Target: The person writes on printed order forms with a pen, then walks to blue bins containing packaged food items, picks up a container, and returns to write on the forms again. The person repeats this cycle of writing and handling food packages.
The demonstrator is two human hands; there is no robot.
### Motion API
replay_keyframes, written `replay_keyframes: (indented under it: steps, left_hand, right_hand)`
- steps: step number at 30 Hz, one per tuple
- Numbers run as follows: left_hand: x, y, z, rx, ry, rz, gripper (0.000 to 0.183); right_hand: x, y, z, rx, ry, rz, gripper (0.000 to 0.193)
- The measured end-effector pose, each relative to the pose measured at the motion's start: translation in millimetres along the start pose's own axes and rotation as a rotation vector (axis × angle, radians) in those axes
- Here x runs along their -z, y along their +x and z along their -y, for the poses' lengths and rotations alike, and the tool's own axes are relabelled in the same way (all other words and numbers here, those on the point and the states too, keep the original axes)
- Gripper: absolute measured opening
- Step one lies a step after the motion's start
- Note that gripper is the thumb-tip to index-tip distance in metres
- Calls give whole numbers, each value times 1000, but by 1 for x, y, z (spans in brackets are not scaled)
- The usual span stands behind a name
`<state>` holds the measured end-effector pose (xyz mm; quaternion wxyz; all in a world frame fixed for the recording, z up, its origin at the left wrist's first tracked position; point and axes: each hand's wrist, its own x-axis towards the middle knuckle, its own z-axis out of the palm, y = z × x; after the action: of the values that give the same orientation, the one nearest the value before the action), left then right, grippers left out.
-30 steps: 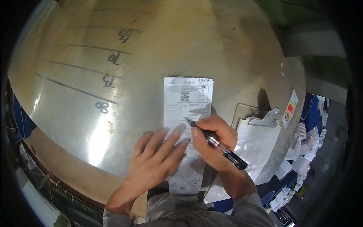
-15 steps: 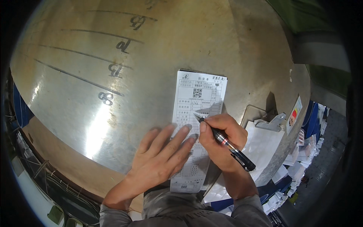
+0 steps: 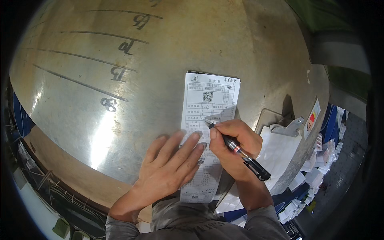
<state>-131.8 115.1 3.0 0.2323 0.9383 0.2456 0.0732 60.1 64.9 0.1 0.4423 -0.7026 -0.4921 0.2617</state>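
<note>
A long white printed form (image 3: 194,94) lies on the metal tabletop (image 3: 160,92), with a square code near its top and some handwriting in its boxes. My left hand (image 3: 170,162) rests flat with fingers stretched out, their tips pressing on the form's left side. In my right hand (image 3: 236,144) a black pen (image 3: 240,154) is gripped between thumb and fingers. Its silver tip points at a box near the middle of the form; I cannot tell whether it touches the paper. Both hands hide parts of the form's lower half.
A clipboard (image 3: 266,118) with a metal clip (image 3: 290,128) and white paper (image 3: 276,154) lies right of my right hand. Handwritten marks and black lines (image 3: 80,82) run over the tabletop's left. White packets (image 3: 320,160) are stacked beyond the right edge, above a dark floor (image 3: 348,160).
The pen tip has shifted very slightly up and left on the form. My left hand stays in place, and the whole view has moved a little.
</note>
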Motion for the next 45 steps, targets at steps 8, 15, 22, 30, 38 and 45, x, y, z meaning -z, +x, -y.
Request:
replay_keyframes:
  steps: [8,15,22,30,38,45]
  left_hand:
    - [1,-1,0,-3,-5,5,47]
    - [1,-1,1,0,-7,11,48]
    - [1,-1,-1,2,-3,6,48]
    - [0,-1,-1,-1,9,6,47]
    - [1,-1,0,-1,-5,17,47]
    - [1,-1,0,5,-16,17,45]
  right_hand:
    - [1,-1,2,-26,-6,17,20]
    - [1,-7,-1,-32,34,-57,18]
    - [1,-3,5,-73,26,-7,15]
    - [3,-7,2,-54,45,-35,16]
    - [3,-8,-1,-18,61,-93,19]
    - [5,-16,5,-111,253,-161,17]
